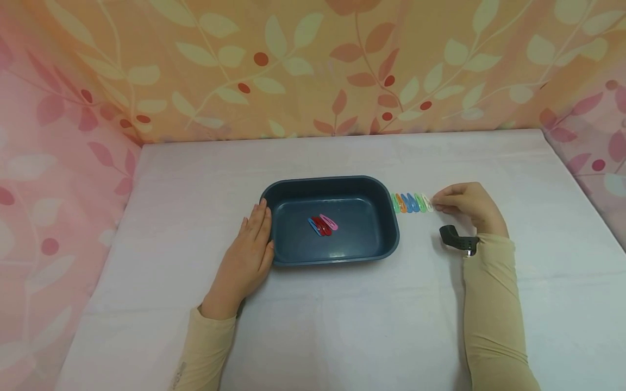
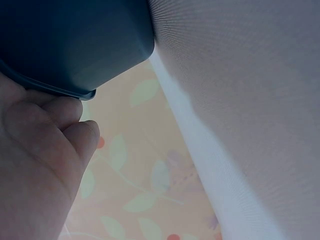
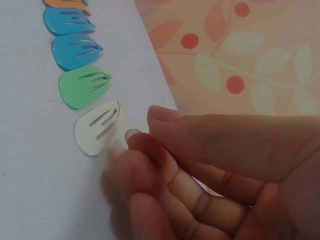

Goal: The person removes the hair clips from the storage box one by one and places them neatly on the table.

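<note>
My left hand (image 1: 249, 260) lies with straight fingers along the left side of a dark blue-grey tray (image 1: 337, 262). In the left wrist view, its fingers (image 2: 65, 111) touch the tray's rim from outside. On the tray floor lie a blue hair clip (image 1: 314, 227), red hair clips (image 1: 324, 224) and a pink one (image 1: 329, 221). Just right of the white hair clip (image 3: 95, 131), my right hand (image 1: 471, 203) is over the cloth with its fingers bent and nothing visible between thumb and fingertips. A green hair clip (image 3: 82, 90) lies beside the white one.
From the tray's right edge, a row of snap hair clips runs rightward: green, orange (image 1: 401, 203), blue (image 1: 413, 202), green, white at the end. A white cloth (image 1: 342, 326) covers the table. A dark wrist camera mount (image 1: 457, 238) sticks out from the right sleeve. Patterned curtains stand behind.
</note>
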Demonstrator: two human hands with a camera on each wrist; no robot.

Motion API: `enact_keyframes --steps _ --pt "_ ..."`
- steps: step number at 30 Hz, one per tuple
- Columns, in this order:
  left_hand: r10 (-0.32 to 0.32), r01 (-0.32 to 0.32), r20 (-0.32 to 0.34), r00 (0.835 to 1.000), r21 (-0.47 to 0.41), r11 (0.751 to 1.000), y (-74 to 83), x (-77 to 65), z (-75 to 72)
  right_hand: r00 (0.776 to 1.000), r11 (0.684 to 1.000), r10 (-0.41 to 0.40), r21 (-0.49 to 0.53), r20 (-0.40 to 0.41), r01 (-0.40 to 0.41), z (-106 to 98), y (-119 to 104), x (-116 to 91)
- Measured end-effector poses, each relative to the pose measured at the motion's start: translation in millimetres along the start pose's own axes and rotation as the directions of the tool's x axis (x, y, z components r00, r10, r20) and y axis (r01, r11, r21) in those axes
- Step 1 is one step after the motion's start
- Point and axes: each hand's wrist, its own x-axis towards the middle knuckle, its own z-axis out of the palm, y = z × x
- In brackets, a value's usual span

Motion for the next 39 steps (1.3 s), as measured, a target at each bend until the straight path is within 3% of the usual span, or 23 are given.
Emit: enact_keyframes --steps 11,19,39 --pt "0.008 -0.008 -0.010 1.000 0.009 1.000 -0.5 -0.1 0.3 0.999 0.995 -0.049 0.086 0.009 0.048 -3 -5 -3" --pt "0.008 -0.008 -0.012 1.000 0.003 1.000 -0.9 0.6 1.7 0.997 0.996 -0.077 0.049 0.001 0.077 0 -16 -7" --pt "0.002 -0.002 -0.005 1.000 0.009 1.000 0.0 1.1 0.6 0.983 0.980 -0.185 0.077 -0.005 0.185 11 -46 -22"
